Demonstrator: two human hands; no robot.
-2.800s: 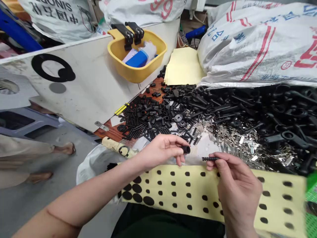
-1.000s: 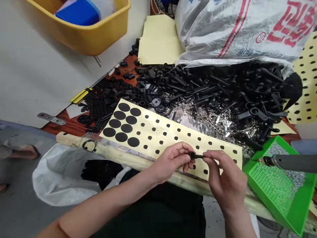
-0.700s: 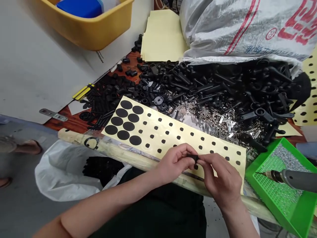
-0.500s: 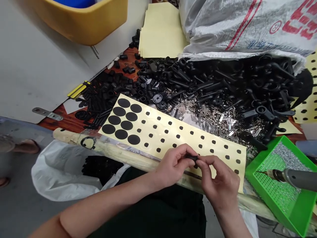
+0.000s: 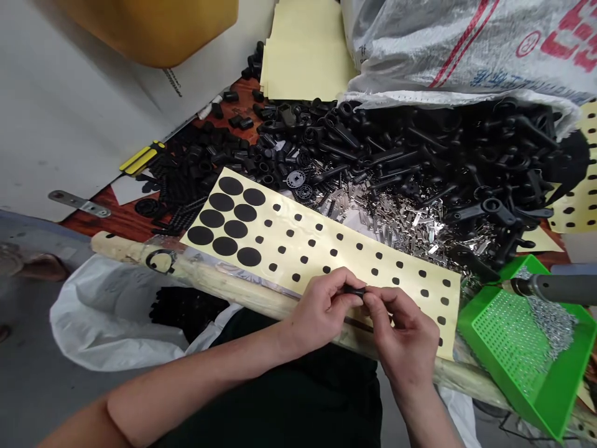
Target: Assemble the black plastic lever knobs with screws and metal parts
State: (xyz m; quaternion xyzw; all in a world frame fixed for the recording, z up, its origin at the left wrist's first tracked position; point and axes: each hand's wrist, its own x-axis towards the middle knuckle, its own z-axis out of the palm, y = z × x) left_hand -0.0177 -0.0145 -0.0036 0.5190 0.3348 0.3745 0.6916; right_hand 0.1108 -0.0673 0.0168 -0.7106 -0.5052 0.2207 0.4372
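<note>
Between the fingertips of my left hand (image 5: 321, 308) is a small black plastic part (image 5: 354, 291), short and rounded. My right hand (image 5: 403, 330) pinches at the part's right end, thumb and forefinger pressed together; whether it holds a second small piece there is hidden. Both hands are closed, just above the lower edge of a yellow sticker sheet (image 5: 321, 249). That sheet bears large black discs at its left and small black dots over the rest. Beyond it spreads a heap of small metal clips (image 5: 420, 218).
Black plastic handles (image 5: 387, 149) are piled under a white woven sack (image 5: 448, 50). A green basket (image 5: 504, 348) of screws stands at right, with a powered screwdriver (image 5: 559, 287) over it. A yellow bin (image 5: 158, 31) hangs at upper left. A white bag (image 5: 107, 323) hangs below the table edge.
The whole view has shifted slightly. My hands stay together on the black part, which now lies more level. The screwdriver has moved up relative to the green basket.
</note>
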